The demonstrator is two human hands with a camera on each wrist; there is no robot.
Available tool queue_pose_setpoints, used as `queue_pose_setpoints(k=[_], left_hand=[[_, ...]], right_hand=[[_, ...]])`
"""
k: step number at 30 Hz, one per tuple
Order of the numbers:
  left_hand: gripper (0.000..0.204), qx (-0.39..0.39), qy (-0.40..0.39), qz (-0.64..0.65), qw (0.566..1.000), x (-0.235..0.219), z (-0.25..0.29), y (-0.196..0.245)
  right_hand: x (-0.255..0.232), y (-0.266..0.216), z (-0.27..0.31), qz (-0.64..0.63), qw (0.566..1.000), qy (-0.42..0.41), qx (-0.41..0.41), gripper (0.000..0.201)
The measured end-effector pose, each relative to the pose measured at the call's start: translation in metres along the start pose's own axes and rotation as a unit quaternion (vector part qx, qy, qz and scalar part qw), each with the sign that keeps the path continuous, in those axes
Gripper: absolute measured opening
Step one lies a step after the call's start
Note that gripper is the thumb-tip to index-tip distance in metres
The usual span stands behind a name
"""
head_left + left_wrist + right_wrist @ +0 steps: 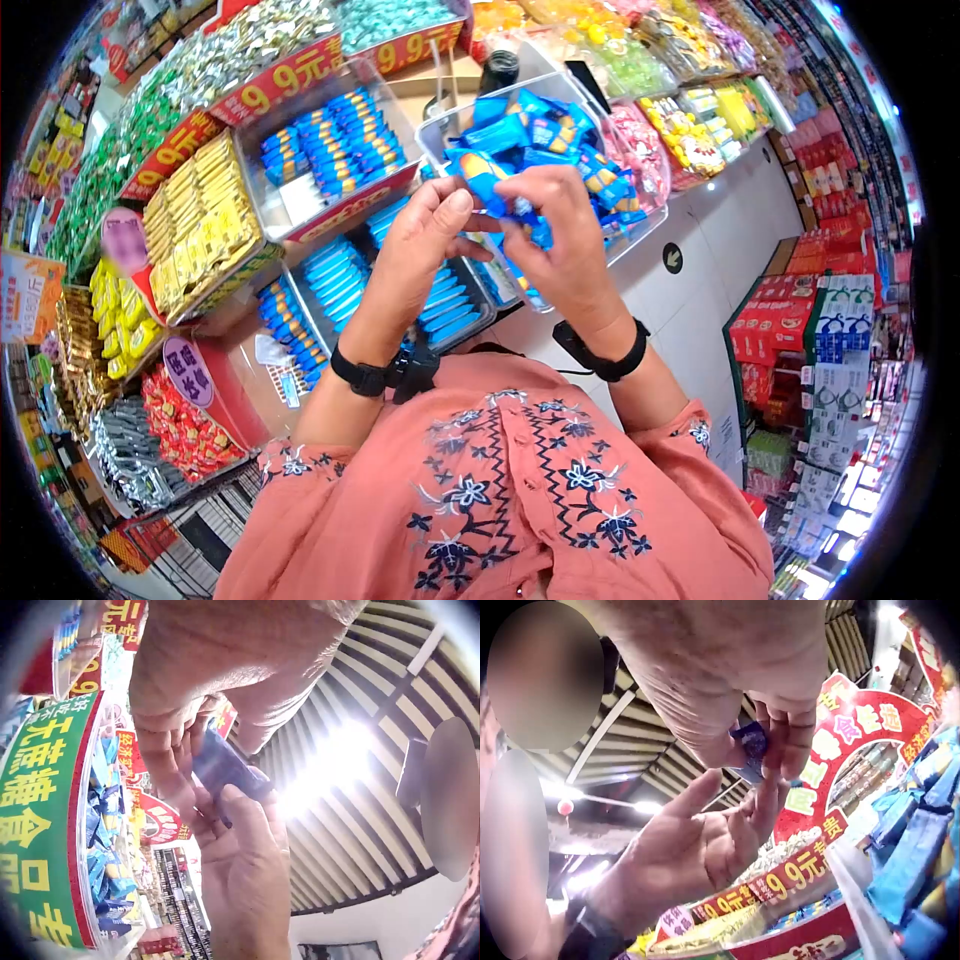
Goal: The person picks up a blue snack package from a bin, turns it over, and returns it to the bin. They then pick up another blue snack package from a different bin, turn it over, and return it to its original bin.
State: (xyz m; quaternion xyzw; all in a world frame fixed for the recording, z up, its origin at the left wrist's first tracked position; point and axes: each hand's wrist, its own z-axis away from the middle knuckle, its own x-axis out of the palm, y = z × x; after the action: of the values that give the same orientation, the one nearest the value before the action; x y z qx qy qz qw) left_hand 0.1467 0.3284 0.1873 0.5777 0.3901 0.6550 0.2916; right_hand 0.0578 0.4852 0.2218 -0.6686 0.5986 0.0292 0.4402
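Note:
Both hands meet over a clear plastic bin of blue-and-yellow wrapped snack packets. Between them is one small blue wrapped snack packet. My left hand pinches one side of this packet, thumb up and fingers bent. From the other side my right hand grips it between thumb and curled fingers. In the left wrist view the packet spans from the left fingers to the right thumb. The right wrist view shows its dark blue end between the right fingers, with the left fingertips close beneath.
Left of the hands are bins of blue packets and gold packets, with red price signs behind. A black cylinder stands behind the plastic bin. Tiled floor and stacked red boxes lie right.

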Motion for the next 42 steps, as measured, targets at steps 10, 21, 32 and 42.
queue_pose_setpoints(k=[10, 21, 32, 42], left_hand=[[0.037, -0.011, 0.054, -0.004, 0.998, -0.059, 0.017, 0.000], [0.027, 0.022, 0.092, -0.302, 0.949, -0.150, -0.029, 0.048], [0.025, -0.078, 0.004, -0.748, 0.659, -0.246, -0.095, 0.037], [0.022, -0.106, -0.016, -0.865, 0.491, -0.288, -0.137, 0.102]], right_hand=[[0.057, -0.024, 0.021, 0.008, 0.999, -0.033, 0.006, 0.037], [0.049, 0.014, 0.028, -0.073, 0.991, -0.028, 0.108, 0.030], [0.042, 0.031, 0.018, -0.129, 0.970, -0.048, 0.200, 0.023], [0.056, 0.030, 0.007, -0.183, 0.952, -0.059, 0.239, 0.027]])
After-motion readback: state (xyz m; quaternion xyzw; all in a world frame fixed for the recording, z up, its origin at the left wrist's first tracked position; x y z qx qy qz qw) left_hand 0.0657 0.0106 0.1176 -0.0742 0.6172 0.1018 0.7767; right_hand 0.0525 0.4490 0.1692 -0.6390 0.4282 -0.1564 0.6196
